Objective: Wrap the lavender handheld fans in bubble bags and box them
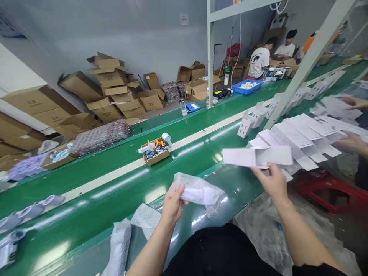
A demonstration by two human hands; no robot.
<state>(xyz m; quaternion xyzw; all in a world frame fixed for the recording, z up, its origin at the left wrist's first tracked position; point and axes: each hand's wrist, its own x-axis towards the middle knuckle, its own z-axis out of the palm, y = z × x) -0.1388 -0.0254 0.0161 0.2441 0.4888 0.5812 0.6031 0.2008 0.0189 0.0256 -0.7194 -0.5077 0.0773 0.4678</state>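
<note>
My left hand (pixel 173 203) is closed round a bubble-wrapped package (pixel 198 191) with something pale purple inside, above the near ledge of the conveyor. My right hand (pixel 273 182) grips a white paper box (pixel 241 157) that is open on the side facing me, its long flap out to the right. Right of that hand, a row of flattened white boxes (pixel 296 134) lies overlapping. Another bubble-wrapped package (pixel 119 243) and an empty-looking bubble bag (pixel 146 220) rest left of my left forearm.
On the green conveyor (pixel 195 153) stand a carton of small parts (pixel 157 155), several upright white boxes (pixel 245 124) and pale purple appliance bodies (pixel 31 211). A white metal post (pixel 211 57) rises beyond. A co-worker's hands (pixel 352 142) reach in at right, above a red stool (pixel 330 191).
</note>
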